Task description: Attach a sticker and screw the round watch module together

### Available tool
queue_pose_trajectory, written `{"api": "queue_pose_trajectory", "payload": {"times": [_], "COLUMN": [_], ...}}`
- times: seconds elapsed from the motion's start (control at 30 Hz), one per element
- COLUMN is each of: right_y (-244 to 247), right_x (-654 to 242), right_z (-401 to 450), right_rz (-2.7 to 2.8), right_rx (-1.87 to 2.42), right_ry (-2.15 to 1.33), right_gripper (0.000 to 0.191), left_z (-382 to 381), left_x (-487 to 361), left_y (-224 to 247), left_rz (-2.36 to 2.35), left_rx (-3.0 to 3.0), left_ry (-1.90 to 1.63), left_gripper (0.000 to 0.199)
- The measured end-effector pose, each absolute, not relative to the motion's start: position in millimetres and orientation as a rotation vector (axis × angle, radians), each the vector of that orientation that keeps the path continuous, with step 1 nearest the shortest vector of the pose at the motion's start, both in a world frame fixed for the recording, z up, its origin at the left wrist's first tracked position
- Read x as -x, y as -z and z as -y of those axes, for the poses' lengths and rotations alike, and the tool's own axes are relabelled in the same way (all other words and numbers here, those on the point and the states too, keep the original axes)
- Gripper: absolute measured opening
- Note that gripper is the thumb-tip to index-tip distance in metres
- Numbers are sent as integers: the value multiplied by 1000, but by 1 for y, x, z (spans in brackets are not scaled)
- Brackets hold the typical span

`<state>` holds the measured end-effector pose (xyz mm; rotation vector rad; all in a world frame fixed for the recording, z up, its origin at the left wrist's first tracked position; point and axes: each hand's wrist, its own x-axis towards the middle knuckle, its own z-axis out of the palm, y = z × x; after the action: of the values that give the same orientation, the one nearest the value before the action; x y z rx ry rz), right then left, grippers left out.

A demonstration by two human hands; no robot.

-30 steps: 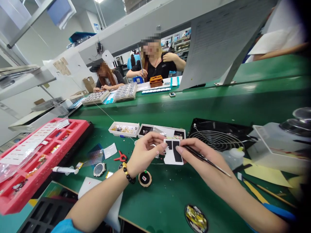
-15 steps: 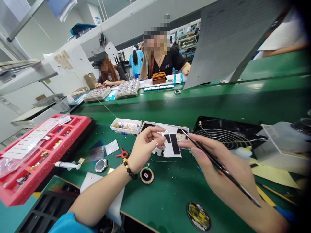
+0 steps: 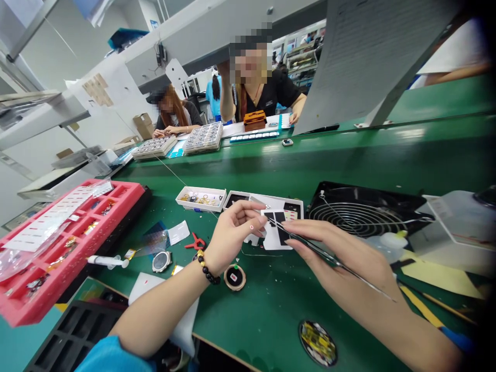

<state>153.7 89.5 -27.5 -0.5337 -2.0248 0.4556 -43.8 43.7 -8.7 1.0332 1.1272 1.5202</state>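
My right hand (image 3: 341, 253) grips a pair of metal tweezers (image 3: 333, 259) between thumb and fingers. The tweezer tips point left, close to the fingertips of my left hand (image 3: 239, 227). Thumb and fingers of that hand are pinched together around something too small to name; a tiny shiny bit shows by the index fingertip. Behind and below the tips is a white card with black patches (image 3: 274, 239), over a white tray (image 3: 296, 201) of small parts. A round watch-like piece (image 3: 234, 278) with a black centre and a green dot lies below my left wrist.
On the left stands a pink foam tray (image 3: 127, 192) of parts, near a syringe (image 3: 108, 262). A red clamp (image 3: 196, 241) and a round bezel (image 3: 161, 262) lie by my left forearm. A black fan (image 3: 349, 209) stands behind my right hand. Two people sit opposite.
My right hand has moved left, bringing the tweezer tips in to the left fingertips. My left hand has barely moved. The person opposite has lowered their head slightly.
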Motion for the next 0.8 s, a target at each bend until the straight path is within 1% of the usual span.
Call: {"api": "queue_pose_trajectory", "payload": {"times": [0.53,0.8], "right_y": [25,29], "right_x": [-153,-156], "right_z": [-87,-89], "right_rz": [2035,2091], "right_rx": [517,488], "right_ry": [-420,-405], "right_gripper": [15,20], "left_z": [-45,-45], "left_x": [44,45], "left_y": [9,9], "left_rz": [-1129,-1129], "left_rx": [-1008,-1000], "left_ry": [-1522,-1506], "left_gripper": [32,33]}}
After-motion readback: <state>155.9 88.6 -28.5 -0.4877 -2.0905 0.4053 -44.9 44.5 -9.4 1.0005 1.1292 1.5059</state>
